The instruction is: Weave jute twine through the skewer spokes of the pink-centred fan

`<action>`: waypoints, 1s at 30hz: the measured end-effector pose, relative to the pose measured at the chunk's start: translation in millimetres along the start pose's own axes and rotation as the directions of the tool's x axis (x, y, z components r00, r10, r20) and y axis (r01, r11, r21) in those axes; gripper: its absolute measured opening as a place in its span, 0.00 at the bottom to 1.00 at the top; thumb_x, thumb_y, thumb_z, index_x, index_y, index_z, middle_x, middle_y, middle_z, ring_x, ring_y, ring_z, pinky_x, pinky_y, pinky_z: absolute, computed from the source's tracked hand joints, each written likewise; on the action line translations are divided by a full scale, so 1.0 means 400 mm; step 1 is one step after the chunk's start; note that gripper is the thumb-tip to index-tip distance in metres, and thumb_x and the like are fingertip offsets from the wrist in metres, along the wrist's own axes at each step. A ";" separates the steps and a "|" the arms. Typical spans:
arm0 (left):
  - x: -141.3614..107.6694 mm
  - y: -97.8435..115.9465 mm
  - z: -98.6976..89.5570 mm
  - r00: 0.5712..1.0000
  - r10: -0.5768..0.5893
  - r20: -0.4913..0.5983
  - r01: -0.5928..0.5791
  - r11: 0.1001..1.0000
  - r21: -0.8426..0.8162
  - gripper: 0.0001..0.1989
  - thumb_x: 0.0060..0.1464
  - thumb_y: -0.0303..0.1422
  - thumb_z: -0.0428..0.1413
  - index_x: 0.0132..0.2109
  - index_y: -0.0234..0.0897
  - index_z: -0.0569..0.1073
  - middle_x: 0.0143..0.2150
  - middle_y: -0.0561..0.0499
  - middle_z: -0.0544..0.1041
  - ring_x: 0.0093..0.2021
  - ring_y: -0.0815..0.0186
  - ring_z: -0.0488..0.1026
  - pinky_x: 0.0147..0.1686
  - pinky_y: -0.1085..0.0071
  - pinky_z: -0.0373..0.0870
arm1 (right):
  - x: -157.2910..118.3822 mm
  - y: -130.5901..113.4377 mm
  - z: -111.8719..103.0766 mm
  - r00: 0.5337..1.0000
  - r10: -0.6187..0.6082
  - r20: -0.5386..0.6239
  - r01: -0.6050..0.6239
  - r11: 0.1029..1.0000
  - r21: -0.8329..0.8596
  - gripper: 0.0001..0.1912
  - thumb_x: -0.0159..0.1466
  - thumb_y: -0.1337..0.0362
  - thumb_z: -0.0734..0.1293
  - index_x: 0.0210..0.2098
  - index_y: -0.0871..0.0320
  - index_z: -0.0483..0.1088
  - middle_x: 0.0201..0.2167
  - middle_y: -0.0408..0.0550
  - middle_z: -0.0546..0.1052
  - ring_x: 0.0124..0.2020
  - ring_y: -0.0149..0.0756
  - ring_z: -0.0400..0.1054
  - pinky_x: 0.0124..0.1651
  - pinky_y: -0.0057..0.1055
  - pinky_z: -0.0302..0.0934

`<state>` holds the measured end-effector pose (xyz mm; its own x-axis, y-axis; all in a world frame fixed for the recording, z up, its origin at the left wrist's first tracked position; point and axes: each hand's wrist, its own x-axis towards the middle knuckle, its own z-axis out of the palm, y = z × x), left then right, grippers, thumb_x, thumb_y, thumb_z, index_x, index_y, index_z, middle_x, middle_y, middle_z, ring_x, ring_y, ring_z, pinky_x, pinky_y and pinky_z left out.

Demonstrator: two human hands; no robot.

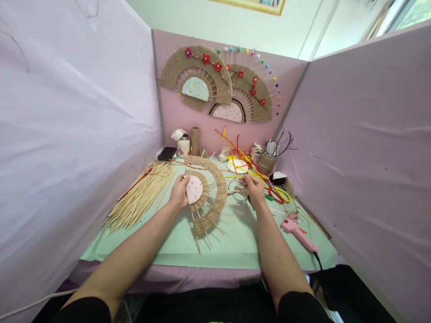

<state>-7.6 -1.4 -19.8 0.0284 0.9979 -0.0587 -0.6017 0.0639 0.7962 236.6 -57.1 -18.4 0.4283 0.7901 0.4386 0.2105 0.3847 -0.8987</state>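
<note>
My left hand (179,191) grips a half-round woven twine fan (218,197) by the straight edge of its white, pink-dotted centre (194,189). Thin wooden sticks radiate from that centre through two bands of twine and stick out past the outer rim. The fan is held above the table, turned so that its curve faces right. To the right of it, my right hand (254,187) is closed in a pinch; whatever lies between the fingertips is too small to make out. Below those fingers is a small tangle of twine (240,190).
Many thin sticks (141,197) lie at left beside a phone (167,154). Coloured pipe cleaners (279,194), a white plate (237,166) and jars stand behind. A pink glue gun (299,233) with a cord rests at right. Two finished fans (198,72) hang on the back panel.
</note>
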 end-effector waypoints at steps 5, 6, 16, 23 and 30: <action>0.008 0.000 -0.005 1.000 0.003 -0.010 -0.004 1.000 -0.031 0.07 0.47 0.27 0.57 0.30 0.36 0.64 0.22 0.58 0.69 0.23 0.73 0.68 0.26 0.77 0.65 | -0.007 0.001 -0.002 0.996 -0.070 0.057 0.069 0.997 0.023 0.16 0.57 0.52 0.65 0.25 0.58 0.74 0.17 0.41 0.64 0.22 0.29 0.58 0.26 0.27 0.54; 0.010 0.000 -0.005 1.000 0.007 -0.015 -0.007 0.999 -0.035 0.07 0.48 0.27 0.57 0.31 0.36 0.64 0.23 0.57 0.69 0.23 0.73 0.68 0.26 0.77 0.66 | -0.008 0.004 -0.003 0.994 -0.081 0.077 0.078 0.996 0.032 0.16 0.58 0.52 0.64 0.26 0.58 0.74 0.17 0.41 0.65 0.22 0.29 0.58 0.27 0.28 0.54; 0.016 0.000 -0.005 0.998 -0.027 -0.060 0.020 0.994 -0.106 0.07 0.48 0.27 0.57 0.30 0.36 0.64 0.23 0.57 0.69 0.23 0.72 0.69 0.28 0.75 0.67 | -0.016 0.011 0.009 0.942 -0.019 0.336 0.013 1.000 0.020 0.23 0.61 0.49 0.58 0.28 0.59 0.75 0.20 0.45 0.69 0.22 0.30 0.58 0.25 0.28 0.51; 0.012 0.002 -0.001 0.997 -0.011 -0.082 0.004 0.996 -0.094 0.06 0.51 0.26 0.54 0.31 0.37 0.63 0.23 0.57 0.70 0.23 0.71 0.69 0.27 0.75 0.67 | -0.031 -0.018 0.030 0.905 0.005 0.425 0.037 0.995 -0.089 0.20 0.58 0.50 0.63 0.20 0.59 0.69 0.21 0.45 0.69 0.27 0.33 0.62 0.31 0.28 0.55; 0.004 0.005 0.002 0.990 -0.098 0.100 0.099 0.995 -0.006 0.07 0.50 0.27 0.56 0.35 0.38 0.64 0.29 0.56 0.72 0.28 0.72 0.71 0.33 0.72 0.69 | -0.016 0.002 0.019 0.953 0.084 0.290 -0.089 0.996 0.004 0.18 0.55 0.51 0.66 0.20 0.59 0.67 0.17 0.40 0.64 0.20 0.27 0.52 0.24 0.27 0.47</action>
<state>-8.1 0.3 -17.7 0.1668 0.9831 -0.0756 -0.6010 0.1622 0.7826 227.4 -58.4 -22.0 0.1710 0.9239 0.3424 0.1677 0.3152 -0.9341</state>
